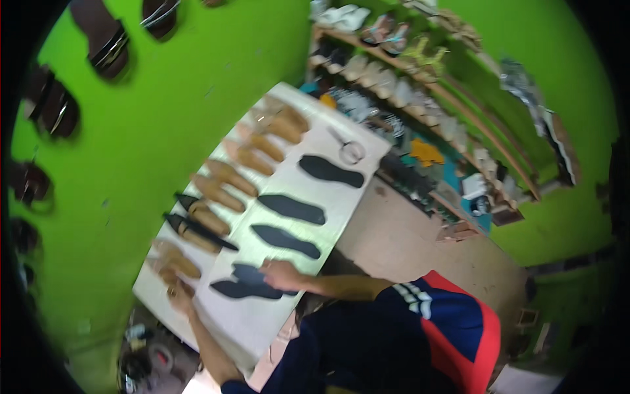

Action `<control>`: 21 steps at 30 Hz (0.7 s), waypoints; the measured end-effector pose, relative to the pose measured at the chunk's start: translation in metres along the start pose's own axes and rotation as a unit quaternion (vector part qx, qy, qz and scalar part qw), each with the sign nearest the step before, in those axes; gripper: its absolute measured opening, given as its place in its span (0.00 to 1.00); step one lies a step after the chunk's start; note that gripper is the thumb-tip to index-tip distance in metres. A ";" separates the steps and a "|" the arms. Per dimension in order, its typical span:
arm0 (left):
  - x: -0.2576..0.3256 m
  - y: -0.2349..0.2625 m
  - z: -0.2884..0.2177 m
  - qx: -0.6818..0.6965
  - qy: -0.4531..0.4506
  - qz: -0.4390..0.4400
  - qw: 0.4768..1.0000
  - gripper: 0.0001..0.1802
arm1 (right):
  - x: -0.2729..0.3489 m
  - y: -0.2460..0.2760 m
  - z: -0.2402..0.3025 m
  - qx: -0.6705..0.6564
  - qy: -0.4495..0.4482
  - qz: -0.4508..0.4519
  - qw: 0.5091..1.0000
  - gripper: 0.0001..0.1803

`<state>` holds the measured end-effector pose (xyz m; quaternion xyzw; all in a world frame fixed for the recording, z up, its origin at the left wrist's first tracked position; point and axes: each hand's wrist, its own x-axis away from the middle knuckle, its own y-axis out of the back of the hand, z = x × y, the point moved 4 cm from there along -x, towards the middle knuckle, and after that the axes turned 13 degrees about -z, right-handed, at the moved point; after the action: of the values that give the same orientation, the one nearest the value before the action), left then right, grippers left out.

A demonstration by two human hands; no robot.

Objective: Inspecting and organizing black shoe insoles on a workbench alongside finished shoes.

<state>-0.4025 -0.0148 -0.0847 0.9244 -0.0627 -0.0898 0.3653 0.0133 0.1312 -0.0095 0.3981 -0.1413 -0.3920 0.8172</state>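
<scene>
My left hand [179,297] is at the near left edge of the white table, its fingers curled at the end of a tan sandal [186,264]. Blur hides how firmly it grips. My right hand [282,274] has thumb and fingers closed on the edge of a dark grey insole [247,272]. That piece lies over or just above a black insole [236,289]. Farther up the table are more dark insoles, one [286,241] close by, another [292,208] beyond it, and a third [331,171] near the far end.
Tan shoes [224,186] line the table's left side, among them a black-edged pair [199,226]. A ring-shaped tool [352,152] lies at the far end. Shelves of shoes [387,82] stand at the right wall; dark sandals [108,49] hang on the green wall at left.
</scene>
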 end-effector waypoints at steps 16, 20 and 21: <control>0.188 0.061 -0.003 0.123 0.096 -0.065 0.986 0.43 | -0.155 0.086 -0.092 0.027 -0.126 -0.284 0.950 0.27; 0.251 0.087 -0.001 0.128 0.176 -0.063 0.974 0.42 | -0.169 0.085 -0.100 0.016 -0.175 -0.226 0.958 0.27; 0.262 0.090 0.000 0.124 0.180 -0.062 0.974 0.42 | -0.170 0.085 -0.102 0.009 -0.190 -0.208 0.959 0.28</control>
<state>-0.1517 -0.1277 -0.0541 0.9656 0.0513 0.0641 0.2469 0.0024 0.3466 0.0030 0.3444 -0.2119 -0.6204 0.6720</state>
